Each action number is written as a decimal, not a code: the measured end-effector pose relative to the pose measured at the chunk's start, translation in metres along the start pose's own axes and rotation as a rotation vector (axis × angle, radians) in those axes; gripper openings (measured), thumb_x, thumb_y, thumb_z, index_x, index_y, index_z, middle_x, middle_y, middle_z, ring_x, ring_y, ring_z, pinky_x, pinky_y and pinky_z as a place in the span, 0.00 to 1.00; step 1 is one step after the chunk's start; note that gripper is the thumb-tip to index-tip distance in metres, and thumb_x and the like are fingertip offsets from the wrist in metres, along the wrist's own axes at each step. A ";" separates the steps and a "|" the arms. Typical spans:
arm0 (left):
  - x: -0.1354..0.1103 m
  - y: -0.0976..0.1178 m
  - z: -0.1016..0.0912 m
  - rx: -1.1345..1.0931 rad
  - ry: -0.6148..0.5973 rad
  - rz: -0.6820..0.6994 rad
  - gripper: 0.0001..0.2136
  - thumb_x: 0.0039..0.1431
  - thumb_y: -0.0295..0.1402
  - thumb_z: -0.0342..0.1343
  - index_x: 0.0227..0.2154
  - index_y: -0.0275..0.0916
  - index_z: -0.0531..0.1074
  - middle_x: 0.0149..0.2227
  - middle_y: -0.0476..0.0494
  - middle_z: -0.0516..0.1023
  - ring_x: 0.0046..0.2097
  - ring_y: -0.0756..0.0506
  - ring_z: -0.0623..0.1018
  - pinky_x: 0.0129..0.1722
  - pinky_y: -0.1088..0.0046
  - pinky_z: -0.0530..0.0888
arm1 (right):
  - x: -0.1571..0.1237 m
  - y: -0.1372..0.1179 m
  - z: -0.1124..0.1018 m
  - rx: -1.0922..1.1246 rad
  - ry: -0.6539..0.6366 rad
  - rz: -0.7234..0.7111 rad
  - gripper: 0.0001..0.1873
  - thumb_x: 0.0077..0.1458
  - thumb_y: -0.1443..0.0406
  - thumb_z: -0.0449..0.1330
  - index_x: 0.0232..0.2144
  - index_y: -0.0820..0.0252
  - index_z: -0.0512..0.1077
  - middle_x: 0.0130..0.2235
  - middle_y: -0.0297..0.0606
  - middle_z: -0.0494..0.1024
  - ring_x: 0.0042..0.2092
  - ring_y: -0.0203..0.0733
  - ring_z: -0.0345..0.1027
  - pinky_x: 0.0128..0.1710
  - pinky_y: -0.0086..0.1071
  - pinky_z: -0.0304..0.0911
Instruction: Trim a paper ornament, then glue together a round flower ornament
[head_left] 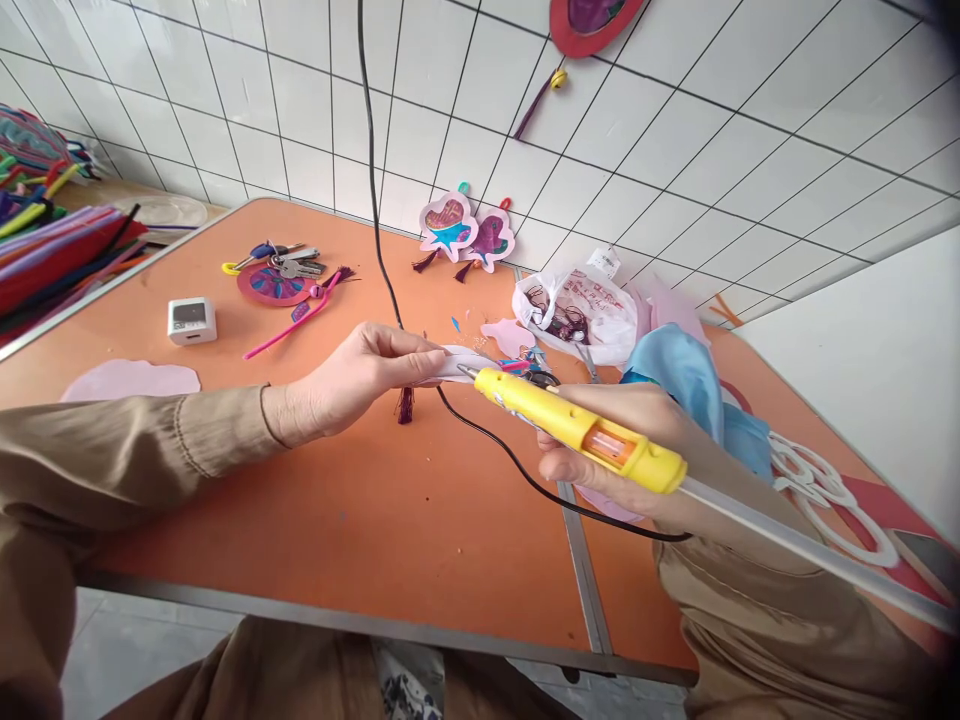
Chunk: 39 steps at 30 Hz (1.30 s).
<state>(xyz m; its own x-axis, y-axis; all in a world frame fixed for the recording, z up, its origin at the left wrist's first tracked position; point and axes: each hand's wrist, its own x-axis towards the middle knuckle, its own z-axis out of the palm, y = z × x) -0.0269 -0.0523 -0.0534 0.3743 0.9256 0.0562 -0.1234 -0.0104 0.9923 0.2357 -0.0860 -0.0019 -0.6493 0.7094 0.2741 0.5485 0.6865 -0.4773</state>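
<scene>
My left hand (358,378) pinches a pale lilac felt piece (459,362) between thumb and fingers, seen nearly edge-on above the table. Below it hangs a dark purple tassel (406,405). Wrapped around a yellow hot glue gun (577,425) is my right hand (626,440); the gun's metal nozzle points left and meets or nearly meets the felt's edge. A long whitish glue stick (817,555) sticks out of the gun's back end. The gun hides part of the right fingers.
A black cord (495,445) crosses the orange table (337,540). Keys (298,262), a white charger (192,321) and felt (131,381) lie left. Two cloud-shaped ornaments (448,226) lean against the tiled wall. A plastic bag (600,315), blue cloth (679,375) and white loops (817,480) lie right.
</scene>
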 end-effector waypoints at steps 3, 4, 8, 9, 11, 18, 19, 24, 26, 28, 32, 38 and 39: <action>-0.001 -0.001 0.001 -0.006 -0.032 0.005 0.13 0.55 0.41 0.66 0.34 0.35 0.84 0.35 0.39 0.84 0.44 0.40 0.82 0.46 0.65 0.77 | 0.001 0.001 0.001 -0.044 0.009 -0.067 0.20 0.59 0.49 0.61 0.24 0.54 0.64 0.21 0.26 0.67 0.20 0.32 0.55 0.19 0.31 0.54; -0.001 -0.001 0.001 -0.019 -0.046 0.001 0.13 0.56 0.41 0.66 0.35 0.35 0.84 0.36 0.39 0.85 0.45 0.40 0.82 0.48 0.65 0.77 | 0.000 0.002 0.001 -0.070 0.020 -0.082 0.20 0.58 0.50 0.62 0.24 0.53 0.63 0.21 0.26 0.66 0.19 0.32 0.54 0.19 0.31 0.53; -0.002 0.001 0.003 -0.071 -0.090 -0.017 0.11 0.58 0.39 0.64 0.36 0.36 0.84 0.41 0.38 0.85 0.47 0.41 0.81 0.52 0.66 0.77 | -0.004 0.004 0.003 -0.188 0.057 -0.097 0.18 0.57 0.48 0.62 0.28 0.52 0.64 0.21 0.27 0.64 0.19 0.36 0.54 0.18 0.33 0.50; -0.002 0.001 0.003 -0.075 -0.092 -0.019 0.11 0.59 0.39 0.64 0.36 0.36 0.84 0.41 0.38 0.85 0.47 0.41 0.81 0.51 0.66 0.77 | -0.005 0.004 0.003 -0.203 0.059 -0.097 0.17 0.57 0.48 0.62 0.30 0.51 0.65 0.21 0.27 0.63 0.20 0.36 0.54 0.19 0.34 0.50; -0.001 0.001 0.003 -0.067 -0.091 -0.026 0.11 0.59 0.38 0.64 0.35 0.35 0.84 0.41 0.37 0.85 0.47 0.40 0.81 0.49 0.65 0.78 | -0.007 0.003 0.003 -0.217 0.055 -0.087 0.16 0.58 0.48 0.61 0.31 0.51 0.65 0.22 0.28 0.64 0.21 0.37 0.54 0.20 0.34 0.52; 0.000 -0.002 0.001 -0.045 -0.105 -0.019 0.13 0.59 0.41 0.64 0.34 0.34 0.83 0.35 0.38 0.83 0.43 0.41 0.82 0.44 0.65 0.79 | -0.008 -0.006 0.000 -0.241 0.043 -0.028 0.17 0.59 0.52 0.61 0.28 0.52 0.61 0.21 0.25 0.62 0.21 0.34 0.52 0.20 0.31 0.51; 0.000 -0.002 0.001 -0.049 -0.105 -0.019 0.13 0.58 0.41 0.64 0.33 0.34 0.83 0.34 0.38 0.83 0.42 0.41 0.81 0.44 0.65 0.79 | -0.008 -0.006 0.000 -0.246 0.040 -0.016 0.18 0.59 0.52 0.62 0.27 0.52 0.60 0.21 0.25 0.61 0.21 0.34 0.53 0.20 0.31 0.51; 0.000 0.000 0.003 -0.060 -0.107 -0.036 0.13 0.58 0.40 0.64 0.31 0.34 0.83 0.30 0.40 0.82 0.38 0.43 0.81 0.43 0.64 0.78 | -0.010 -0.005 0.000 -0.305 0.048 -0.026 0.18 0.59 0.54 0.62 0.26 0.53 0.59 0.21 0.25 0.62 0.20 0.33 0.55 0.20 0.32 0.51; 0.000 0.000 0.003 -0.061 -0.105 -0.045 0.12 0.57 0.40 0.64 0.31 0.34 0.83 0.31 0.40 0.82 0.38 0.43 0.80 0.43 0.65 0.78 | -0.011 -0.004 -0.001 -0.322 0.046 -0.042 0.19 0.59 0.54 0.62 0.25 0.53 0.59 0.20 0.25 0.63 0.19 0.33 0.56 0.19 0.32 0.51; 0.000 0.000 0.003 -0.071 -0.097 -0.048 0.12 0.57 0.40 0.65 0.31 0.34 0.83 0.31 0.39 0.82 0.38 0.43 0.80 0.43 0.65 0.78 | -0.010 -0.004 -0.002 -0.334 0.041 -0.048 0.19 0.60 0.54 0.61 0.24 0.54 0.59 0.20 0.26 0.64 0.19 0.34 0.57 0.19 0.32 0.51; 0.000 -0.002 0.002 -0.106 -0.091 -0.051 0.12 0.56 0.40 0.66 0.30 0.34 0.83 0.32 0.38 0.83 0.39 0.42 0.81 0.43 0.64 0.78 | -0.009 -0.005 -0.003 -0.357 0.043 -0.047 0.20 0.60 0.52 0.60 0.24 0.53 0.59 0.19 0.26 0.64 0.18 0.34 0.57 0.18 0.32 0.51; 0.000 -0.004 0.002 -0.134 -0.092 -0.057 0.11 0.56 0.40 0.66 0.31 0.35 0.84 0.33 0.39 0.84 0.39 0.43 0.81 0.44 0.65 0.77 | -0.012 -0.001 0.000 -0.367 0.045 -0.039 0.20 0.59 0.53 0.61 0.24 0.54 0.58 0.20 0.25 0.63 0.19 0.33 0.55 0.19 0.32 0.50; 0.001 -0.004 0.002 -0.134 -0.094 -0.058 0.11 0.56 0.40 0.66 0.31 0.35 0.84 0.34 0.39 0.84 0.39 0.43 0.81 0.44 0.66 0.77 | -0.012 0.000 0.000 -0.364 0.043 -0.027 0.20 0.59 0.53 0.62 0.24 0.54 0.58 0.21 0.26 0.65 0.20 0.33 0.56 0.20 0.32 0.51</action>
<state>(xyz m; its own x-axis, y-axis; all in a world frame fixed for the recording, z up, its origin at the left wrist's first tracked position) -0.0247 -0.0523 -0.0576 0.4675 0.8839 0.0157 -0.2187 0.0984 0.9708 0.2434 -0.0950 -0.0055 -0.6473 0.6913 0.3212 0.6883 0.7111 -0.1434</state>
